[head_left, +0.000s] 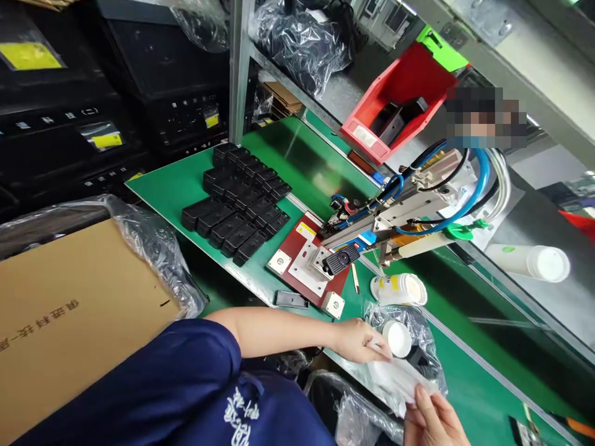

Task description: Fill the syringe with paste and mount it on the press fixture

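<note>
My left hand (pixel 362 341) is closed on one end of a thin, whitish translucent sheet (pixel 402 376). The other end is pinched between the thumb and fingers of my right hand (pixel 432 416), at the lower right edge. The sheet stretches between both hands, above the front of the green table (pixel 469 365). Just beyond my left hand, a white round lid or cup (pixel 396 338) rests on clear plastic. A white tub (pixel 398 289) lies tilted behind it.
Rows of black cases (pixel 242 198) stand on the table's left. A machine on a red-brown base (pixel 302 260) occupies the middle, with a small black tray (pixel 291 300) before it. Farther back are a red bin (pixel 400 99) and a metal shelf frame. A cardboard box (pixel 79 310) is at left.
</note>
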{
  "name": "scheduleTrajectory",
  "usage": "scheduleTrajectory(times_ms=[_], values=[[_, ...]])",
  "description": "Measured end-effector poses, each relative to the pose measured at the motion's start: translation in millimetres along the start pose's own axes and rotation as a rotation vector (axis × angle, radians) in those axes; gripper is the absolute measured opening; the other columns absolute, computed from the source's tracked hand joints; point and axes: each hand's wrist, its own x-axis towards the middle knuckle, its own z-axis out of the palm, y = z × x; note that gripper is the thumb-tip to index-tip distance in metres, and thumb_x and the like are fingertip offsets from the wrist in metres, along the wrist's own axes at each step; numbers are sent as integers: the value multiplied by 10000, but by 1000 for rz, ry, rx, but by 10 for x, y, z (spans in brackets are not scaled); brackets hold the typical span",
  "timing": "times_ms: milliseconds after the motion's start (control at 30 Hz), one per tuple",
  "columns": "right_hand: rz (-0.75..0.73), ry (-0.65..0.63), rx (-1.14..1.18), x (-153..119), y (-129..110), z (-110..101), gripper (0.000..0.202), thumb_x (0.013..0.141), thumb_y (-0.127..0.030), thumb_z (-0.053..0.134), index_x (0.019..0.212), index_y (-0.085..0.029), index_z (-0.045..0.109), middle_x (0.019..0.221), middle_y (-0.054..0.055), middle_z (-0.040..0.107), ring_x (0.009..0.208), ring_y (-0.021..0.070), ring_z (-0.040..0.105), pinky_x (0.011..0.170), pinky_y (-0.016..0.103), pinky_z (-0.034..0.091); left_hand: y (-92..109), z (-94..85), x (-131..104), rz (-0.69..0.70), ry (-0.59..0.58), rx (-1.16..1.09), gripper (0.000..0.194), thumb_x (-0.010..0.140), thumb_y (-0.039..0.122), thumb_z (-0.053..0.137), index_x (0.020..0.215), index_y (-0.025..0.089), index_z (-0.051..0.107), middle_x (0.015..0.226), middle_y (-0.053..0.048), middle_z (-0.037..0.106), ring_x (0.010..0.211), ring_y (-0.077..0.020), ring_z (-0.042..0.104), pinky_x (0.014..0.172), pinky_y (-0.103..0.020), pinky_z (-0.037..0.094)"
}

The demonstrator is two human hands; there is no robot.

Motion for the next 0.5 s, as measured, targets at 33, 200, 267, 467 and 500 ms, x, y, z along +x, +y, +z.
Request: scheduleTrajectory(times_ms=[33, 200, 267, 467, 500], values=[[-3, 11, 24, -19, -23, -27, 356, 468, -279, 889, 755, -212, 688, 701, -21, 678, 525, 86, 575, 405, 158, 483, -3, -65, -22, -20, 20, -67, 117, 718, 196, 704, 824, 181, 752, 789, -22, 723, 796, -186, 645, 768, -268, 483], [-365, 190, -52, -186, -120, 30, 319, 666, -304, 807, 925, -166, 681, 806, 16, 665, 640, 127, 606, 588, 269, 552, -94, -122, -85, -262, 294, -289, 74, 759, 170, 614, 787, 163, 681, 825, -75, 688, 882, -219, 624, 856, -335, 473], [-611, 260, -266, -256, -107, 139, 247, 767, -316, 723, 944, -148, 681, 851, 52, 676, 723, 158, 623, 711, 332, 547, -124, 10, -131, -366, 297, -335, 177, 855, 297, 533, 819, 158, 637, 807, -82, 661, 845, -208, 629, 811, -353, 490], [-787, -521, -586, -530, 61, 430, 228, 869, -236, 563, 1059, -197, 682, 1033, 103, 686, 916, 205, 654, 786, 345, 543, -21, 264, -253, -569, 24, -521, 455, 890, 560, 453, 772, 150, 612, 654, -59, 630, 726, -206, 660, 700, -353, 531], [-725, -593, -540, -558, 92, 432, 272, 868, -251, 571, 1119, -211, 667, 1106, 107, 673, 981, 216, 647, 833, 362, 538, -2, 240, -223, -565, 13, -548, 480, 909, 563, 410, 800, 148, 625, 682, -69, 648, 784, -216, 670, 741, -361, 533]])
